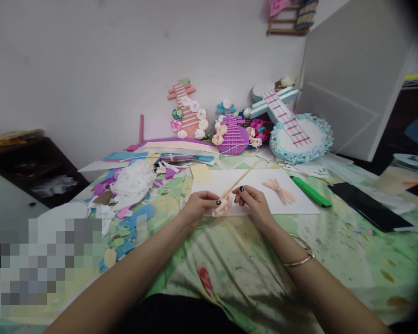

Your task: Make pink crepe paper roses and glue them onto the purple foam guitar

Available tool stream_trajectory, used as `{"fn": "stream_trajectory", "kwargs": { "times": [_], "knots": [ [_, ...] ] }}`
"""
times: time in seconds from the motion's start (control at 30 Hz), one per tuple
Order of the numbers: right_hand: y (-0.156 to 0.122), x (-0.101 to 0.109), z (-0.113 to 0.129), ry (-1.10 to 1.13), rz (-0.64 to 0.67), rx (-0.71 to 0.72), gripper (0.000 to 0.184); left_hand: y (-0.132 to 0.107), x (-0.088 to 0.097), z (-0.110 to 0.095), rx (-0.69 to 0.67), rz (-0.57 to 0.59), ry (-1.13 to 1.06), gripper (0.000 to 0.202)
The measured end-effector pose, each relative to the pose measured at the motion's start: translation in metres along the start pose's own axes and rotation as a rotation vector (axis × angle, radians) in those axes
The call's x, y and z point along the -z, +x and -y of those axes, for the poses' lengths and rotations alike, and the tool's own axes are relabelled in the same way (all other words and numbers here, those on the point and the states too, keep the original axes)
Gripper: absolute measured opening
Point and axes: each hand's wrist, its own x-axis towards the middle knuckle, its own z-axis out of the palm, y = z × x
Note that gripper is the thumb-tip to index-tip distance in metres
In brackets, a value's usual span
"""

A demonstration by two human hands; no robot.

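My left hand (202,204) pinches a peach-coloured paper flower (223,207) at the near edge of a white sheet (257,185). A thin wooden stick (242,177) rises from the flower and slants up to the right. My right hand (249,200) is just right of the flower, its fingers curled in toward the thumb. Whether anything is between those fingers I cannot make out. A bundle of peach paper strips (280,190), gathered at the middle, lies on the sheet to the right.
A green cutter (310,191) and a black phone (367,204) lie at the right. White string (134,181) and paper scraps (125,232) cover the left. Decorated model instruments (294,132) stand along the wall. A lidded tub (404,174) sits far right.
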Motion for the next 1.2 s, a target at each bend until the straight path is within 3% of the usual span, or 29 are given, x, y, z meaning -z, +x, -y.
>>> {"fn": "stream_trajectory", "kwargs": {
  "times": [0.37,0.6,0.9,1.07,1.2],
  "knots": [
    [0.000,-0.002,0.003,0.060,0.002,0.026,0.032,-0.003,-0.002,0.000,-0.004,0.072,0.030,0.020],
    [0.000,-0.003,0.006,0.041,-0.079,0.046,0.032,-0.006,-0.005,0.002,-0.015,0.100,0.044,0.022],
    [0.001,-0.003,0.005,0.080,-0.061,0.066,0.029,-0.009,0.001,0.002,-0.032,0.134,0.013,0.024],
    [0.001,-0.003,0.009,0.081,-0.075,0.074,0.030,-0.013,0.001,0.003,-0.106,0.181,0.015,0.027],
    [0.000,-0.003,0.010,0.046,-0.111,0.070,0.031,-0.016,-0.001,0.003,-0.205,0.160,0.179,0.034]
  ]
}}
